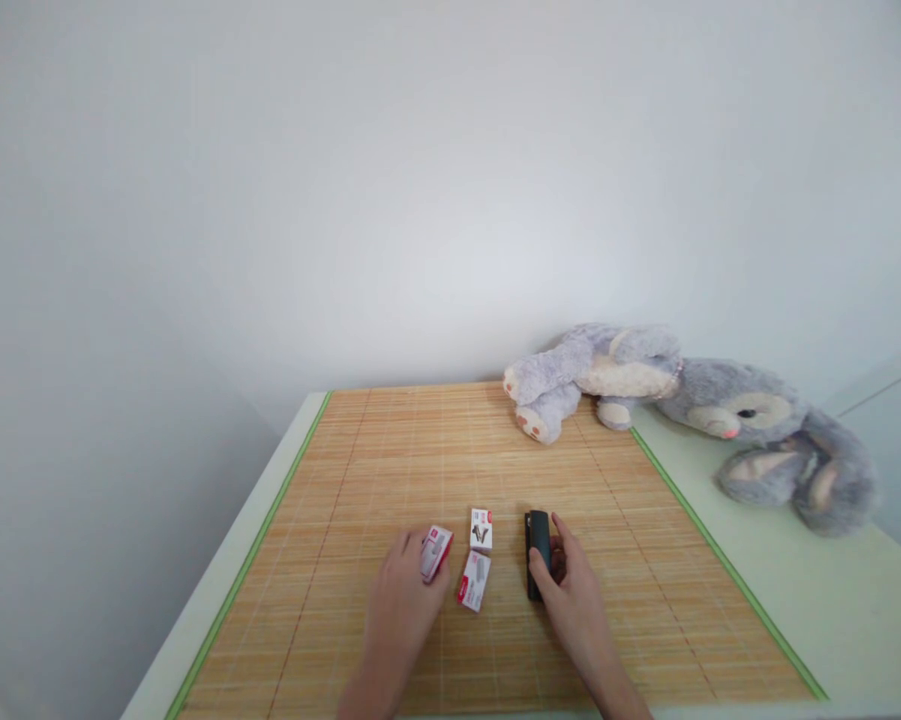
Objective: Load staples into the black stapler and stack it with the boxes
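Observation:
My left hand (405,590) is closed around a small red-and-white staple box (436,553), its fingers wrapped over the left side and its thumb near the lower right. To the right of it, two more small boxes lie on the mat: a white one with a dark picture (481,529), and a red-and-white staple box (474,581) lying askew just below it. My right hand (568,580) grips a black stapler (538,550), which points away from me. The thumb presses on the stapler's near part, while the other fingers curl along its right side, partly hidden.
A bamboo mat (420,440) with green edging covers most of the pale table (832,570). Across the mat's back right corner lies a grey plush rabbit (630,370), its head and ears on the bare table. A white wall (420,200) stands behind.

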A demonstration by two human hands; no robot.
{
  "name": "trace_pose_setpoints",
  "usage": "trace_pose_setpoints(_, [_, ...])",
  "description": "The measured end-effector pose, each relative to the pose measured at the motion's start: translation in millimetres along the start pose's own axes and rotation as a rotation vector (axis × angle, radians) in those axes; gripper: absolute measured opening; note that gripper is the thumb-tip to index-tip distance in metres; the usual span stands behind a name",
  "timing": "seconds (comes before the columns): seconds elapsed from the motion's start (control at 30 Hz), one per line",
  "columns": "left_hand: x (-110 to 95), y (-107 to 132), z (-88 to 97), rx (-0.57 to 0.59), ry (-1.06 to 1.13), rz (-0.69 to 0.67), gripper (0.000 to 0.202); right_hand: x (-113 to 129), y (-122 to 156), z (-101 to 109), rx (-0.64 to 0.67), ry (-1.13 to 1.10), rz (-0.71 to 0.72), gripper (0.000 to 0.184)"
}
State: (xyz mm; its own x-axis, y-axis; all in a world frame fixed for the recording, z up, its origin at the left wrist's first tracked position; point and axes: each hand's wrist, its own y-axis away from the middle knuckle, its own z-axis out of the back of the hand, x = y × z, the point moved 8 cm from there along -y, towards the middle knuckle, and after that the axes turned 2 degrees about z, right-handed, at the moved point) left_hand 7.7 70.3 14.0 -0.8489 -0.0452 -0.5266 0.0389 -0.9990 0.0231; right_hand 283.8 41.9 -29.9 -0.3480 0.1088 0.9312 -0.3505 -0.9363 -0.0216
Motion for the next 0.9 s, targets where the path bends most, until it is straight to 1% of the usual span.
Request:
trace_pose_setpoints(0.1, [10.7,-22.9,9.1,-0.013,-0.009,-0.024,0.035,1.1,0.3,0.4,-0.009,-0.012,-0.014,0.074])
trace_pose_setpoints(0.17, [13.4,-29.0,13.0,-0.029,-0.014,-0.035,0.033,0.8,-0.3,1.1,-0.013,-0.022,-0.017,0.075])
trace_pose_setpoints(0.2, [14.9,-27.7,15.0,-0.043,-0.018,-0.033,0.033,0.2,-0.6,1.3,-0.013,-0.028,-0.017,0.075])
trace_pose_setpoints(0.27, [19.7,-16.4,18.5,-0.072,-0.028,-0.012,0.034,-2.0,-1.1,0.3,0.003,-0.039,-0.02,0.077])
trace_pose_setpoints(0.33, [26.3,2.8,19.1,-0.092,-0.04,0.024,0.032,-5.9,-1.1,-1.5,0.024,-0.044,-0.033,0.079])
trace_pose_setpoints(0.43, [35.9,30.5,9.6,-0.066,-0.082,0.111,0.023,-12.7,-1.2,-2.4,0.034,-0.039,-0.064,0.082])
trace_pose_setpoints(0.5, [39.0,38.9,1.1,-0.051,-0.119,0.173,0.022,-15.1,-1.7,-2.2,0.033,-0.039,-0.075,0.083])
trace_pose_setpoints(0.57, [37.5,36.1,-3.1,-0.073,-0.138,0.19,0.023,-14.8,-2.3,-1.7,0.032,-0.046,-0.074,0.081])
trace_pose_setpoints(0.63, [36.0,24.7,-1.9,-0.111,-0.137,0.175,0.024,-12.7,-2.3,-1.5,0.037,-0.048,-0.069,0.08])
trace_pose_setpoints(0.7, [39.4,10.5,3.5,-0.136,-0.133,0.156,0.024,-9.8,-1.0,-1.3,0.045,-0.029,-0.06,0.082])
trace_pose_setpoints(0.77, [47.1,-0.7,12.1,-0.158,-0.135,0.141,0.023,-7.6,1.6,-1.2,0.051,0.007,-0.05,0.086])
trace_pose_setpoints(0.83, [53.4,-4.6,20.5,-0.186,-0.14,0.117,0.024,-7.5,4.9,-0.5,0.05,0.035,-0.048,0.091])
trace_pose_setpoints(0.9, [52.8,0.3,24.6,-0.226,-0.148,0.093,0.03,-9.2,7.7,0.3,0.048,0.05,-0.052,0.093])
